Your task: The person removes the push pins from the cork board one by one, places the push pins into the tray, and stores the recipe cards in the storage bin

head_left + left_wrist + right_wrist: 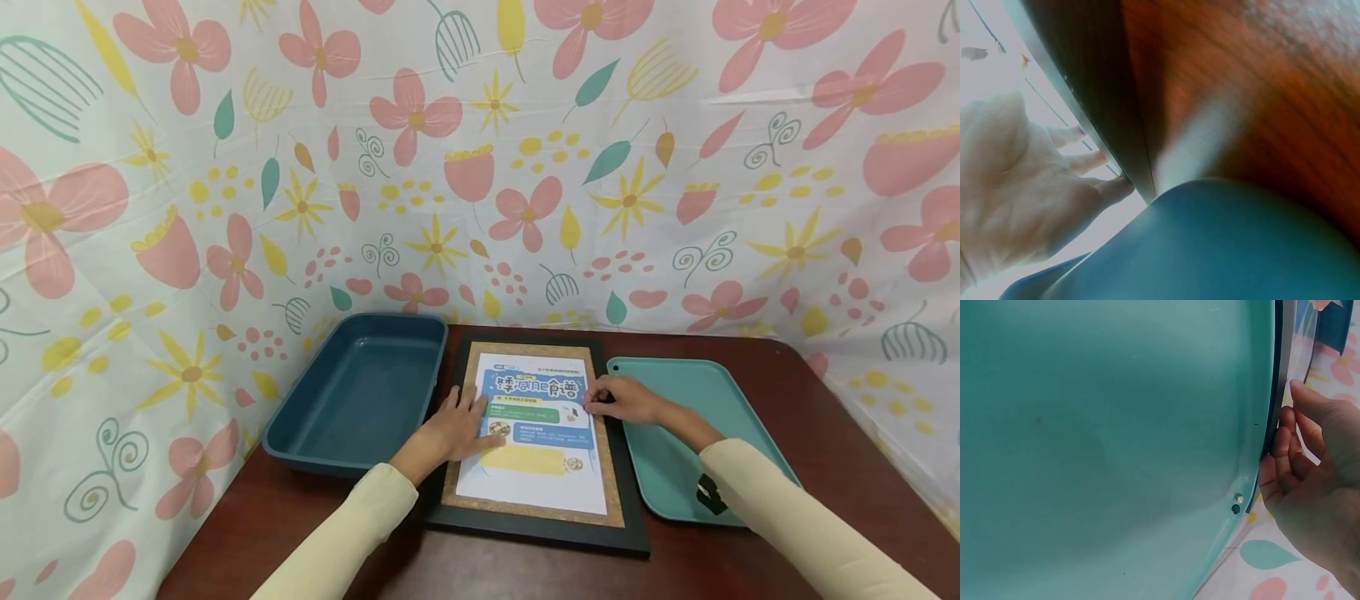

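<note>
Between the blue tray [360,400] and the green tray [675,471], on the dark reddish table [817,400], you have a paper sheet [536,492] lying on a framed brown board [613,500]. The step in hand looks to be settling that sheet on the board. Your left hand [452,429] lies spread over the sheet's left edge, the thumb reaching across the print. Your right hand [622,402] has its fingers bent at the opposite edge, a little above mid-height; you cannot tell from these views whether thumb and finger pinch the paper, hold something small, or only touch it. The next move probably calls for light, steady pressure from your left while your right works that edge, since a sideways pull could skew or crease the page.

As for its looks, the sheet is white, with a large heading in Chinese characters and blue, green and yellow printed blocks below. It seems to lie flat, lined up roughly with the black frame [540,537], its print the right way up for you. Brown board shows around it, and the lower part of the page is blank.
</note>
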### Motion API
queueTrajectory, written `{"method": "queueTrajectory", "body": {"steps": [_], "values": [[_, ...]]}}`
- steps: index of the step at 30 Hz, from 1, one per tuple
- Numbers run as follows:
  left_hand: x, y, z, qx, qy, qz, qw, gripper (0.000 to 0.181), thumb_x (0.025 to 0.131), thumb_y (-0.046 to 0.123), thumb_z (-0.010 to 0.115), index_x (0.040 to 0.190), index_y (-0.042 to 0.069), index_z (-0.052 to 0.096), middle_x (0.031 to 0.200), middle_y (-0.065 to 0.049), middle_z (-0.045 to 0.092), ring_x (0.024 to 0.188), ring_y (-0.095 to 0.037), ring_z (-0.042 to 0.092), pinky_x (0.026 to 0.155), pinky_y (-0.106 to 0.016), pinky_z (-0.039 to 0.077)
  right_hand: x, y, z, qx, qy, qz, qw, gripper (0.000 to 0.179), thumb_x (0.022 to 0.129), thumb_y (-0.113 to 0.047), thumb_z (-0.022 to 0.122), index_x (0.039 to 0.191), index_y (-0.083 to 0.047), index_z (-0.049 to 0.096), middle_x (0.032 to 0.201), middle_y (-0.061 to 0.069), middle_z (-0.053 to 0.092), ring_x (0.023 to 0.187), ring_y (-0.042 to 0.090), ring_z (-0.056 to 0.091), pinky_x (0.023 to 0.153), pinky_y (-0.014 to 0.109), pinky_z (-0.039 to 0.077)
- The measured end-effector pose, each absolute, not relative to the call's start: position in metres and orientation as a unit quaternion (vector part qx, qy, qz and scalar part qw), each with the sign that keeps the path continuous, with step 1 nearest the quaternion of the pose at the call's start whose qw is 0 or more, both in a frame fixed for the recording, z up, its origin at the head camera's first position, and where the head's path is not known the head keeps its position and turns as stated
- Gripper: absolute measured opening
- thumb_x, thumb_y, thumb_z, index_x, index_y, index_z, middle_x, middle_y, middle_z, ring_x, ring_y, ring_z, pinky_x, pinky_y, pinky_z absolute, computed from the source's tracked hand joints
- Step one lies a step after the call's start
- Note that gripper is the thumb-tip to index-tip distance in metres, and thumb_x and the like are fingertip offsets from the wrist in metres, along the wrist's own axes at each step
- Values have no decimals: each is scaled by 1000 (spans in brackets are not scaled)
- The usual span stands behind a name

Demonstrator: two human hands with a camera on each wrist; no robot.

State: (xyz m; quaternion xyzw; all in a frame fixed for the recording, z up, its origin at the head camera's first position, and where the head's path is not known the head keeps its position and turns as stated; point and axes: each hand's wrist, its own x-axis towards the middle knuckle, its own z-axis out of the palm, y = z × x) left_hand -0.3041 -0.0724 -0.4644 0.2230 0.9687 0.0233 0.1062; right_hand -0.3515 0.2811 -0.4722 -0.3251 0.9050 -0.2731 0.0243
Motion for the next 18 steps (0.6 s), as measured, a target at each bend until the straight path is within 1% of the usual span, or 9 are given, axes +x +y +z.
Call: {"method": "queueTrajectory", "body": {"steps": [8,18], "values": [[-304,-72,-463,225,968,22,106,92,101,71,44,167,11,21,173,-15,12,158,-44,11,125,-52,22,-353,282,-473,-315,904,-288,20,5,98,-12,73,96,-8,74,88,-2,68,76,11,55,66,26,46],[-304,-73,-464,220,969,30,111,92,101,71,45,167,12,21,173,-14,12,158,-43,10,124,-52,24,-355,289,-474,-318,898,-303,-10,5,98,-7,73,99,-3,74,91,1,71,78,9,60,67,28,51]]}}
